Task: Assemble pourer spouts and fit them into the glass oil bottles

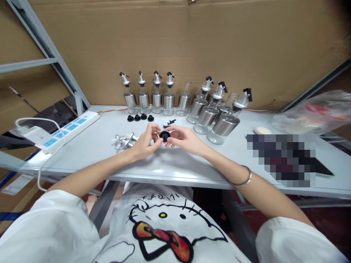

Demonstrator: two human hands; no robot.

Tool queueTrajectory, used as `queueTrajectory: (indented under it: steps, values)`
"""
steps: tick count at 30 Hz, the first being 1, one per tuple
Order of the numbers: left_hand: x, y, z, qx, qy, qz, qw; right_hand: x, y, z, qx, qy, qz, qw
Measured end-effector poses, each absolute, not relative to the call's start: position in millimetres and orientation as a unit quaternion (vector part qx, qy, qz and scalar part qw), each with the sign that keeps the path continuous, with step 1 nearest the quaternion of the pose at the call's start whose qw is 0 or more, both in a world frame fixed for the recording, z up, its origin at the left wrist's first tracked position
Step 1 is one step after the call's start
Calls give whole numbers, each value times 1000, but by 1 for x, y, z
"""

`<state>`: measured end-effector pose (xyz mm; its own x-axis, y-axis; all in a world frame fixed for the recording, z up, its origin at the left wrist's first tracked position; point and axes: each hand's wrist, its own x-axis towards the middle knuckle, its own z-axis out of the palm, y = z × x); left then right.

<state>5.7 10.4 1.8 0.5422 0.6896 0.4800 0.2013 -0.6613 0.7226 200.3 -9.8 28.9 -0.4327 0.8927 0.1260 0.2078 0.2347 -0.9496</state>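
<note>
Centrally, over the pale grey table [192, 164], the left hand [145, 142] and the right hand [185, 139] both pinch a small black round cap [165, 136], with fingertips closed narrowly on its rim from 9 and 3 o'clock. Four more black caps [140, 117] lie at 11 o'clock of it, loose silver pour spouts [124, 140] at 9 o'clock, and steel-sleeved glass oil bottles [168, 100] stand in a row at 12 o'clock. The only writing, scrawled characters on the white cartoon-cat shirt [161, 215] at 6 o'clock, is too loose to read.
</note>
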Motion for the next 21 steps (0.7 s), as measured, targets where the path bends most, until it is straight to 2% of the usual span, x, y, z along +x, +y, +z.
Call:
queueTrajectory:
  steps: [15, 21]
  values:
    - [7, 7, 0, 838, 262, 371, 302, 199, -8, 22, -365, -672, 541, 350]
    - [8, 6, 1, 818, 259, 383, 342, 196, -9, 21, -364, -663, 545, 361]
